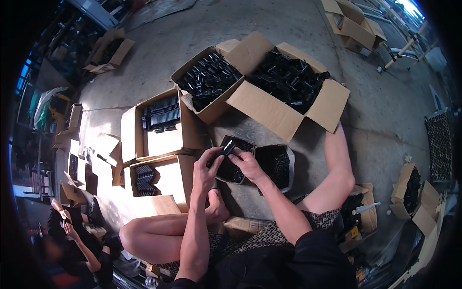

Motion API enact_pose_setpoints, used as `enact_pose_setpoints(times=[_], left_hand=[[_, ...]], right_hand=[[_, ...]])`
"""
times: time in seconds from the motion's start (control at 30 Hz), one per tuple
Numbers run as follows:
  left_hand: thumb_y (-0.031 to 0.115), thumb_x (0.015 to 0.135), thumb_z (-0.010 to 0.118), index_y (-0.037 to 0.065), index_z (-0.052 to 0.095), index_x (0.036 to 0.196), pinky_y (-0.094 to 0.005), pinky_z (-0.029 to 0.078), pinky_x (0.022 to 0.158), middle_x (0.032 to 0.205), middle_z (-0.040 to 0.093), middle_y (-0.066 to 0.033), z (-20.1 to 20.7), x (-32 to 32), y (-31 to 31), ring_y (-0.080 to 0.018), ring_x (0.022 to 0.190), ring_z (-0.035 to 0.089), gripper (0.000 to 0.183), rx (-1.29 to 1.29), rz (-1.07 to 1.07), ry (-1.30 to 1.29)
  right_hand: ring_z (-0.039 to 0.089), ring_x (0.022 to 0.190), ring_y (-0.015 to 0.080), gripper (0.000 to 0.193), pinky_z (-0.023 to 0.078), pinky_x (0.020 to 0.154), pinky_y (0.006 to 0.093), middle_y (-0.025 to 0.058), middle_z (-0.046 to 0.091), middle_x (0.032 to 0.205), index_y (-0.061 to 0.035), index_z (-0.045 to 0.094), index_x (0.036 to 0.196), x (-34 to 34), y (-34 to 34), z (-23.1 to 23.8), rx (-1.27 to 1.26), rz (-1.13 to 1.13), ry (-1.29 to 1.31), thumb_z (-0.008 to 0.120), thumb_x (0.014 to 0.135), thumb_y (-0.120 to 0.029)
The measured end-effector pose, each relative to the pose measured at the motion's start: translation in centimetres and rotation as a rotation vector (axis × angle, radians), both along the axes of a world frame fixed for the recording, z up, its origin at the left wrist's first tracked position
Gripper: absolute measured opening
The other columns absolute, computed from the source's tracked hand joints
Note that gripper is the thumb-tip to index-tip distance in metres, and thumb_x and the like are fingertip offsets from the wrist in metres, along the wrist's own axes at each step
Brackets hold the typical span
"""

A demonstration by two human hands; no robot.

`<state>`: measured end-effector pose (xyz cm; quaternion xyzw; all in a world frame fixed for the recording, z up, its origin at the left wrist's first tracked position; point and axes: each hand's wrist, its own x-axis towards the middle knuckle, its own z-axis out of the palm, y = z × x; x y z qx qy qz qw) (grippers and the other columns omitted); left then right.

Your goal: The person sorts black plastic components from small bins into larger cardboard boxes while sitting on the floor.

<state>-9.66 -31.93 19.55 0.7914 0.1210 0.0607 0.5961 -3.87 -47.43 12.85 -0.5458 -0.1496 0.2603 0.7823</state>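
Observation:
Both my hands meet at the middle, over two small open bins. Between them is a short black tubular piece with a shiny highlight on its side; its exact kind is unclear. My left hand is closed around its left side. The fingers of my right hand pinch it from the right. Below the hands, the left bin holds small black parts and is partly covered by my fingers. Beside it stands the right bin, filled with similar tiny black bits.
Ahead, a carton and a wide carton hold loose black pieces. At left, two cartons contain neat rows of them. Another person sits at lower left. More cartons stand around the concrete floor.

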Motion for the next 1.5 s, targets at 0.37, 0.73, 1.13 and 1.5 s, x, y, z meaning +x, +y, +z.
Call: enact_pose_setpoints(times=[0.37,0.73,1.13,1.5], left_hand=[[0.016,0.09,0.073,0.006,0.063,0.105,-0.025,0.053,0.074,0.094,0.067,-0.0021,-8.0,-1.6,-0.2,-0.0095,0.085,0.062,0.021,-0.729,0.237,0.215],[0.019,0.092,0.071,0.008,0.063,0.105,-0.0289,0.054,0.061,0.089,0.065,-0.0026,-7.4,-0.9,-1.0,-0.0119,0.073,0.062,0.019,-0.755,0.25,0.335],[0.013,0.089,0.075,0.005,0.061,0.107,-0.0249,0.05,0.081,0.096,0.069,-0.0047,-6.5,-0.9,-1.3,-0.0097,0.09,0.063,0.024,-0.691,0.206,0.171],[0.009,0.089,0.073,0.004,0.059,0.107,-0.024,0.048,0.085,0.101,0.068,-0.0065,-5.0,-0.6,-2.3,-0.01,0.093,0.062,0.023,-0.57,0.209,0.055]], right_hand=[[0.072,0.081,0.026,0.024,0.056,0.077,0.036,0.0156,0.073,0.083,-0.0014,0.073,0.093,2.8,-5.1,-2.7,-0.923,-0.02,-0.174,0.07,0.085,-0.024],[0.066,0.093,0.0432,0.02,0.054,0.082,0.0509,0.0285,0.063,0.108,-0.0035,0.064,0.104,-0.1,-6.5,-12.8,-1.37,-0.078,-0.396,0.063,0.084,-0.007],[0.071,0.075,0.0201,0.024,0.056,0.073,0.0327,0.0162,0.074,0.085,-0.0063,0.077,0.095,2.7,-6.7,-3.1,-0.704,-0.214,-0.183,0.072,0.076,-0.019],[0.068,0.078,0.0101,0.024,0.054,0.073,0.0262,0.0082,0.074,0.084,0.0011,0.072,0.098,0.8,-2.0,-0.7,-0.309,-0.166,-0.007,0.075,0.079,-0.012]])
